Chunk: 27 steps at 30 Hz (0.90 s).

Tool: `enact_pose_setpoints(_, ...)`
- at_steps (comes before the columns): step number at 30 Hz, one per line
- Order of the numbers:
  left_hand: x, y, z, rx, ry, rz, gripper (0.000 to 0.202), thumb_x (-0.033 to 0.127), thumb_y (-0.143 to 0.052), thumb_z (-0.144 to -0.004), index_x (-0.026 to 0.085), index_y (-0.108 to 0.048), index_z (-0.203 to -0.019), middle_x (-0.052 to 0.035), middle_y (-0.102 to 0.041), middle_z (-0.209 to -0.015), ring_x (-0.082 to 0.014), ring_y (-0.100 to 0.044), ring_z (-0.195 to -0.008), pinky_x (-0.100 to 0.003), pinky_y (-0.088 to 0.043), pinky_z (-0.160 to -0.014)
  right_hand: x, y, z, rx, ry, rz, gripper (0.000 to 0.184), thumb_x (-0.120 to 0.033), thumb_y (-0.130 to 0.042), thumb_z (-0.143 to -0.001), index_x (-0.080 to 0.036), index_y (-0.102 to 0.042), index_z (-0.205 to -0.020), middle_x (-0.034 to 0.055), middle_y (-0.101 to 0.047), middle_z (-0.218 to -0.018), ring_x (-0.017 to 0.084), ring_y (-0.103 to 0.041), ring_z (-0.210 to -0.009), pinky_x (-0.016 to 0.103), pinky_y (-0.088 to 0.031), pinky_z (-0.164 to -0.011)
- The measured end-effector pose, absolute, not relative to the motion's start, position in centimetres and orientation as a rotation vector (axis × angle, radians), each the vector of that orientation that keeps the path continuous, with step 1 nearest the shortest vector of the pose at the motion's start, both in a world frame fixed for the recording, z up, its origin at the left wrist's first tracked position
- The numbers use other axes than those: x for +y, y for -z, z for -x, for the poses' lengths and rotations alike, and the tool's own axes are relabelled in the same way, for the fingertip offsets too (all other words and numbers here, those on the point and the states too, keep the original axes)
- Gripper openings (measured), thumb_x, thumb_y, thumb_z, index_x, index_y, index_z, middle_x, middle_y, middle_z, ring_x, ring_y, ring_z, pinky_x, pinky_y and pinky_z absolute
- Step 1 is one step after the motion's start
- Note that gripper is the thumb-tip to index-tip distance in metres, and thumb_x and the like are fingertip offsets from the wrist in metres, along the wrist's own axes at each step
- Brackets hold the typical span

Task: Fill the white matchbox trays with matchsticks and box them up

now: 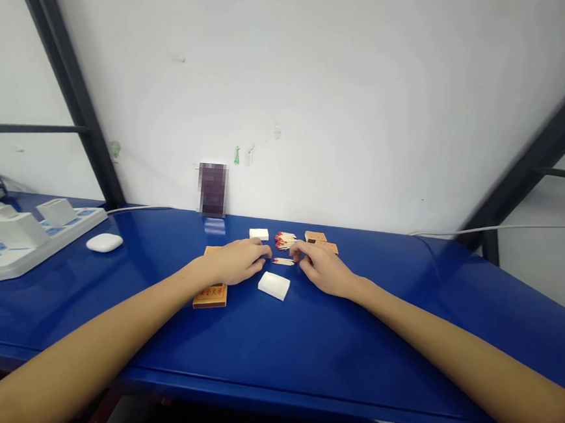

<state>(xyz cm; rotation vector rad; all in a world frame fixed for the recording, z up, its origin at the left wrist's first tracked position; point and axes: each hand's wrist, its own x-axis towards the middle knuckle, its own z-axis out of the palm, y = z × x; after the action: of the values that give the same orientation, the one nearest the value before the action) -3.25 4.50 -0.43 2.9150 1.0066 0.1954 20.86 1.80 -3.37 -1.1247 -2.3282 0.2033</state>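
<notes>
A small row of matches with red heads lies between my two hands. My left hand rests to its left, fingers loosely bent and holding nothing visible. At the row's right end is my right hand, its fingers curved and apart, the tips touching or very near the matchsticks. Just behind lies a loose pile of matches. In front of the row sits a white matchbox tray; another white tray is farther back. Orange matchboxes lie partly hidden under or beside my left wrist.
More orange matchboxes lie behind my right hand. A dark, blurred-out rectangular object leans on the wall. On the left of the blue table are a white power strip with chargers and a white rounded case.
</notes>
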Motion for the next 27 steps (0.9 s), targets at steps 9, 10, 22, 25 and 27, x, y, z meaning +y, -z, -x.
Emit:
enact_pose_setpoints(9,4.22,0.15,3.2,1.021,-0.148,-2.914,0.037,0.027,-0.035,-0.098,0.02,-0.059,-0.125,-0.0098,-0.06,-0.113,-0.0228,-0.061,-0.099,-0.035,-0.046,-0.086,1.51,3.13,-20.68,-2.321,-0.18,1.128,0.025,-0.004,-0.036,-0.084,-0.02,-0.054,-0.089,0.0014,-0.062,-0.084,0.015,-0.056,-0.074,0.027,-0.04,-0.07)
enact_pose_setpoints(10,4.14,0.08,3.18,1.028,-0.135,-2.916,0.037,0.026,-0.034,-0.098,0.021,-0.058,-0.126,-0.0097,-0.059,-0.114,-0.0227,-0.061,-0.099,-0.034,-0.046,-0.086,1.49,3.09,-20.65,-2.323,-0.179,1.134,0.024,-0.004,-0.036,-0.084,-0.02,-0.054,-0.089,0.0014,-0.062,-0.084,0.015,-0.055,-0.073,0.027,-0.04,-0.069)
enact_pose_setpoints(22,4.41,0.31,3.28,0.988,-0.14,-2.922,0.037,0.025,-0.035,-0.098,0.021,-0.058,-0.127,-0.01,-0.059,-0.115,-0.0225,-0.06,-0.1,-0.034,-0.046,-0.086,1.68,3.49,-20.83,-2.324,-0.13,1.111,0.026,-0.003,-0.039,-0.083,-0.02,-0.058,-0.088,0.0004,-0.065,-0.082,0.014,-0.056,-0.068,0.025,-0.039,-0.064)
enact_pose_setpoints(25,4.44,0.35,3.29,0.972,-0.159,-2.931,0.037,0.026,-0.035,-0.098,0.02,-0.058,-0.125,-0.0103,-0.059,-0.113,-0.0225,-0.06,-0.098,-0.034,-0.046,-0.085,1.66,3.5,-20.73,-2.3,-0.053,1.145,0.024,-0.004,-0.041,-0.083,-0.019,-0.059,-0.086,0.0007,-0.065,-0.078,0.015,-0.057,-0.069,0.025,-0.039,-0.065)
enact_pose_setpoints(27,4.45,0.36,3.29,0.973,-0.158,-2.94,0.036,0.027,-0.035,-0.098,0.019,-0.058,-0.125,-0.0104,-0.059,-0.112,-0.0225,-0.06,-0.097,-0.034,-0.046,-0.085,1.67,3.46,-20.66,-2.279,-0.006,1.179,0.023,-0.005,-0.044,-0.081,-0.019,-0.06,-0.089,0.0021,-0.066,-0.083,0.017,-0.06,-0.076,0.027,-0.041,-0.068)
